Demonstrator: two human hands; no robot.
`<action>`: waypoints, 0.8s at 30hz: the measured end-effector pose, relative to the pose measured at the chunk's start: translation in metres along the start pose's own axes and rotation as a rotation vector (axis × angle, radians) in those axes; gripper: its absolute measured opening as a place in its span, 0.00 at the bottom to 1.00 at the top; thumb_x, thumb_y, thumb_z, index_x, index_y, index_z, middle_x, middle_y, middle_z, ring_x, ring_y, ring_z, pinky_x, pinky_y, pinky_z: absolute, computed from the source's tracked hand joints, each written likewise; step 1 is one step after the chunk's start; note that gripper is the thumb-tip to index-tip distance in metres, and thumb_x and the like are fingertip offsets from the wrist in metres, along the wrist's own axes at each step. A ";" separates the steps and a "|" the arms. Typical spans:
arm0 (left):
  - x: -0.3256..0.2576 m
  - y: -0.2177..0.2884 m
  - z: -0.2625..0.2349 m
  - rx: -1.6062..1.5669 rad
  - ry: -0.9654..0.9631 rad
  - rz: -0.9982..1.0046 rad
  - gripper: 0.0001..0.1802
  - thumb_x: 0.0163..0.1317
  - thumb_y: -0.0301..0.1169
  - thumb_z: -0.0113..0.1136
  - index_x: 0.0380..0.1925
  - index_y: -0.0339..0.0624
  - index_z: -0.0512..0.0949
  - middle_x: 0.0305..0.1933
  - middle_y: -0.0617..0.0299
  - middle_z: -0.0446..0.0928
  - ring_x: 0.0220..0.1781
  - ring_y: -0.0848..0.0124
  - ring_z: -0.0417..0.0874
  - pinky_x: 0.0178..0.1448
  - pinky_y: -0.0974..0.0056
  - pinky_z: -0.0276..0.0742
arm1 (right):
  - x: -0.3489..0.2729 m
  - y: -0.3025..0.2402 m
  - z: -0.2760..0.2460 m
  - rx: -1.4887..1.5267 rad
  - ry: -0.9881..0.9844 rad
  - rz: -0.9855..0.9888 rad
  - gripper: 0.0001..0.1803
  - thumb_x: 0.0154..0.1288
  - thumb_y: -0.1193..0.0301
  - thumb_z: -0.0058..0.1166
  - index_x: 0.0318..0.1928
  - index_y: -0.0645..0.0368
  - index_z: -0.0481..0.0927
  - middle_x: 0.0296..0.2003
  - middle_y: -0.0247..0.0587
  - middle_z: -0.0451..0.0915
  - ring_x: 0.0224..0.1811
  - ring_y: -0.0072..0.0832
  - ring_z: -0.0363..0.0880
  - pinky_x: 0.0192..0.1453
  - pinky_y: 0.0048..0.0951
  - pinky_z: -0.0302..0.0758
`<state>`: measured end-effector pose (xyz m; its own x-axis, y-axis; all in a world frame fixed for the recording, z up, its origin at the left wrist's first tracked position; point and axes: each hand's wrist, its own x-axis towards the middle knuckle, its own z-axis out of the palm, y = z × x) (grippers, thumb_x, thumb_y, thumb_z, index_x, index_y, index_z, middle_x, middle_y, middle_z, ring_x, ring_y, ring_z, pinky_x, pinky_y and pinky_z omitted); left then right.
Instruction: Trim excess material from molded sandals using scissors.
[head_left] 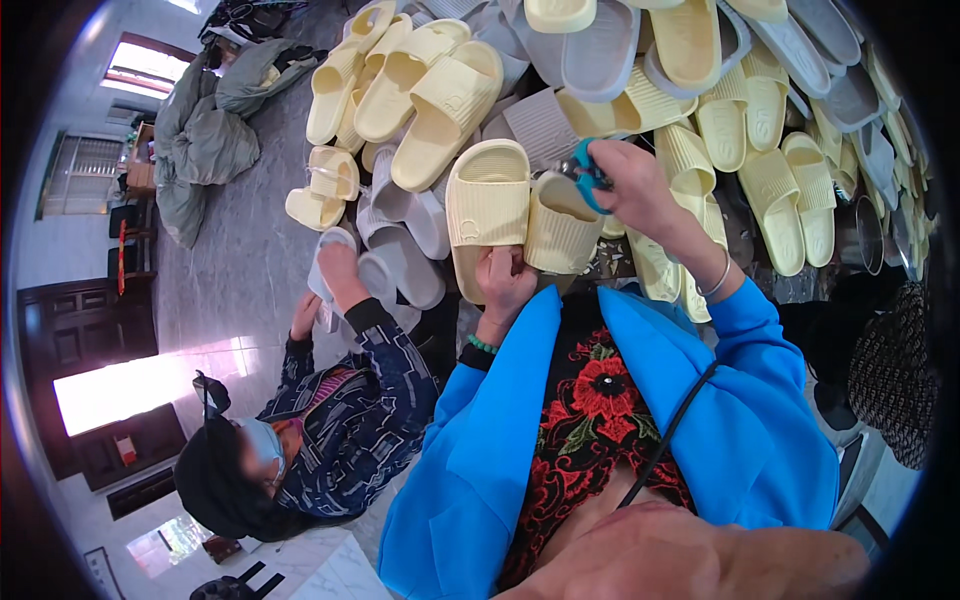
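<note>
My left hand (505, 280) is closed on a pale yellow slide slipper (490, 190), its fingers reaching into the foot opening under the ribbed strap. Right beside it stands a second yellow slipper (560, 235) with a ribbed strap; whether the same hand also grips it I cannot tell. My right hand (635, 185) is wrapped round the teal handles of small snips (588, 178). Their metal end points left, close to the second slipper's upper edge. Whether the blades touch it is hard to make out.
Yellow slippers (450, 110) and grey slippers (600, 55) lie heaped ahead and to the right. At my left a co-worker in a patterned dark jacket (350, 430) handles a grey slipper (330, 262). Large grey-green sacks (205, 140) stand on the floor at the far left.
</note>
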<state>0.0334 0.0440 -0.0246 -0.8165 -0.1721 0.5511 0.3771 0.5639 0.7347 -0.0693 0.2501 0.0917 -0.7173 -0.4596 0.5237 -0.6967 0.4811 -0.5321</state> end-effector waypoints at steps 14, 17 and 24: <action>0.043 0.038 -0.059 -0.055 -0.494 -0.487 0.22 0.59 0.23 0.63 0.54 0.37 0.72 0.37 0.63 0.80 0.43 0.73 0.81 0.45 0.64 0.77 | -0.005 0.012 -0.005 0.332 0.022 0.201 0.11 0.59 0.72 0.61 0.39 0.61 0.75 0.24 0.40 0.74 0.24 0.28 0.70 0.31 0.31 0.70; 0.065 0.039 -0.032 -0.235 -0.272 -0.156 0.25 0.59 0.23 0.64 0.56 0.37 0.70 0.44 0.61 0.78 0.48 0.73 0.79 0.52 0.66 0.75 | 0.000 -0.003 -0.008 0.310 -0.058 0.283 0.08 0.59 0.72 0.62 0.36 0.58 0.77 0.31 0.32 0.79 0.33 0.21 0.76 0.40 0.24 0.72; 0.090 0.019 0.021 -0.726 -0.592 -0.470 0.22 0.58 0.27 0.68 0.51 0.35 0.73 0.45 0.61 0.78 0.48 0.74 0.78 0.52 0.68 0.75 | -0.005 -0.006 -0.007 0.365 -0.017 0.264 0.08 0.58 0.73 0.63 0.36 0.59 0.77 0.30 0.33 0.79 0.33 0.23 0.76 0.41 0.26 0.73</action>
<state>-0.0418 0.0567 0.0306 -0.9584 0.2853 0.0112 -0.0214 -0.1109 0.9936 -0.0611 0.2547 0.0972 -0.8686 -0.3700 0.3295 -0.4449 0.2898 -0.8474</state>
